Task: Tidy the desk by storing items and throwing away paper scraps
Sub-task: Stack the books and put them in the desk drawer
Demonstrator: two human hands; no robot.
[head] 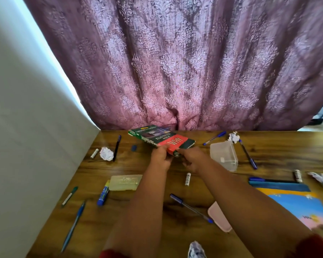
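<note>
A stack of two books (161,138), green and red covers, lies at the back of the wooden desk (157,183) against the curtain. My left hand (159,157) and my right hand (191,159) both grip its near edge. Crumpled paper scraps lie at the left (106,154), back right (234,137), far right (322,180) and near edge (196,250). Several blue pens are scattered about, one near my right forearm (190,207). A clear plastic container (225,155) lies tipped to the right of my hands.
A purple curtain (175,62) hangs behind the desk; a white wall (26,127) bounds the left side. A yellowish case (124,182), a pink lid (219,216), a colourful notebook (302,207), a blue marker (103,193) and small white tubes (187,178) lie around.
</note>
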